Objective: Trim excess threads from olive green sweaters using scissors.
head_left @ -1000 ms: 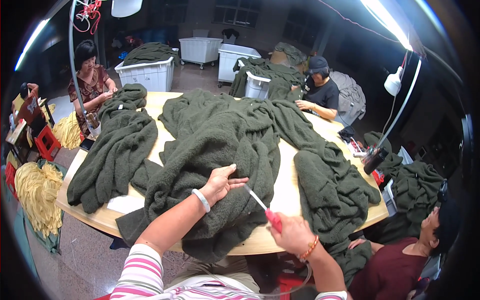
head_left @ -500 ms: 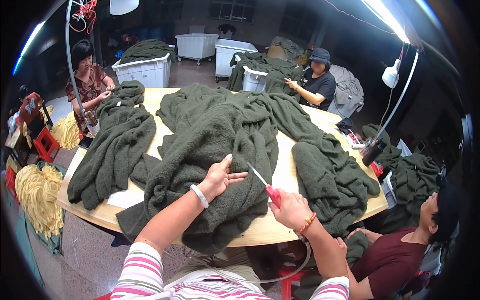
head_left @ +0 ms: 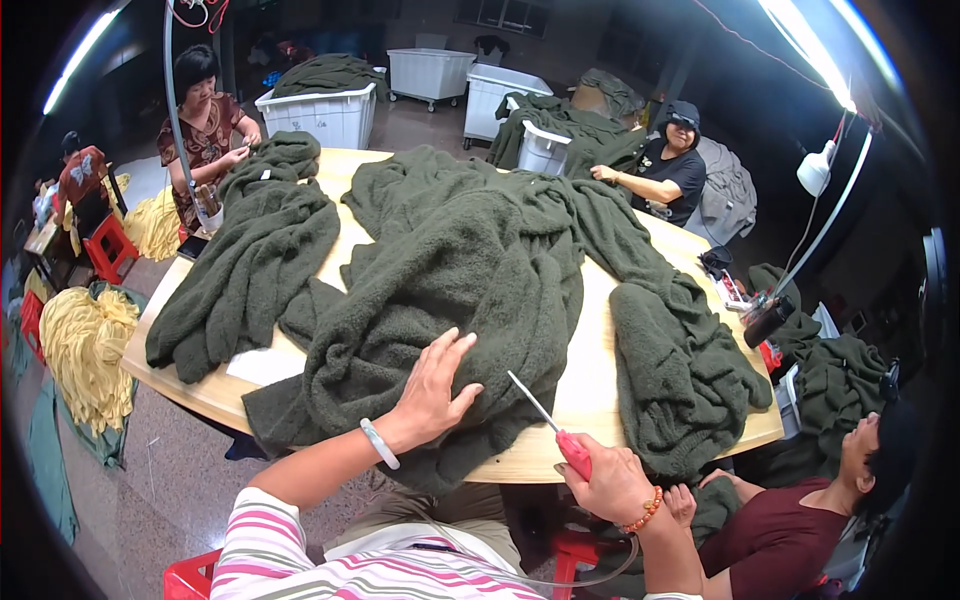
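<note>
A dark green fuzzy knit garment (head_left: 440, 290) lies in a loose heap in front of me on the table. Palm down, my left hand (head_left: 430, 400) rests on or just over its near part, fingers stretched out and holding nothing. My right hand (head_left: 610, 480) is closed round the red handle of an air blow gun (head_left: 572, 452). Its thin metal nozzle points up and left, the tip at the garment's right side; I cannot tell whether they touch. A clear hose (head_left: 600, 578) loops below my right wrist.
More green garments lie left (head_left: 250, 250) and right (head_left: 670, 370) on the pale wooden table (head_left: 590, 340). A co-worker in maroon (head_left: 780, 510) sits close at my right; two others are at the far side. White bins (head_left: 325, 120) stand behind. A lamp (head_left: 815, 170) hangs at right.
My left hand has turned from palm-up to palm-down over the garment. My right hand has drawn slightly nearer me with the air blow gun. The whole view has shifted a little.
</note>
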Available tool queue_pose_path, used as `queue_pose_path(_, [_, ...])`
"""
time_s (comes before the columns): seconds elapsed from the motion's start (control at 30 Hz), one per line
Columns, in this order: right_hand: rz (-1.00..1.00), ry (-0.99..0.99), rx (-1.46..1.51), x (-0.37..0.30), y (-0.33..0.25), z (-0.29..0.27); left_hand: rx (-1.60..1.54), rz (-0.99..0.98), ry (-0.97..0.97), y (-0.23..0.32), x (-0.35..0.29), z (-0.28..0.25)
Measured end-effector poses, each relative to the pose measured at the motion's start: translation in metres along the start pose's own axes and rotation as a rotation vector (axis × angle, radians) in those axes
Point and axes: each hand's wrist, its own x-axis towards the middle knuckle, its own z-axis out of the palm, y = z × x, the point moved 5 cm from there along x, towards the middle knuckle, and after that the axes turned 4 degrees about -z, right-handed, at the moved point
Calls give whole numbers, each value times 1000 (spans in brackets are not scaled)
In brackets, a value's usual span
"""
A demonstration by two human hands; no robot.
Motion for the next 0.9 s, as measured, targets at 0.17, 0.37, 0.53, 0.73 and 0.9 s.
queue_pose_path(0.17, [-147,-245,-115,3,-26,19,394,120,-83,-15,-24,7])
queue_pose_path(0.37, [-80,-42,-69,-9,2,9,696,64,-294,7,-41,-10])
queue_pose_path(0.53, [11,-45,-44,-10,19,20,374,-223,-429,0,-8,-56])
queue_pose_path(0.73, [66,0,18,4,20,10,-689,-70,29,15,89,-195])
queue_pose_path(0.9, [25,79,45,12,23,3,-724,-19,688,2,133,-400])
